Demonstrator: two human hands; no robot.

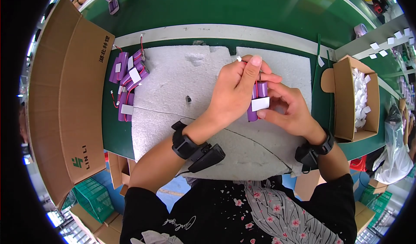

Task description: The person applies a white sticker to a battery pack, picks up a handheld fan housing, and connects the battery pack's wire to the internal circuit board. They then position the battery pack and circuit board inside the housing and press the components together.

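Note:
Between my two hands is a purple battery pack [252,115] with a white label [260,103] across it and red and black wires running up to a small white connector. My left hand [236,86] is closed around the pack's upper end and its wires, thumb pointing up. My right hand [288,107] grips the pack from the right, its thumb on the lower edge of the label. Both are held over a white foam board [173,79]. Several more purple battery packs [126,107], also labelled and wired, lie in a pile to the left of the foam.
A tall cardboard box [69,96] stands at the left. On the right, an open cardboard box [342,114] holds many small white pieces [359,96]. White labels [383,53] stick to a metal rail beyond it. Behind the foam, a pale rail [208,30] crosses the green bench.

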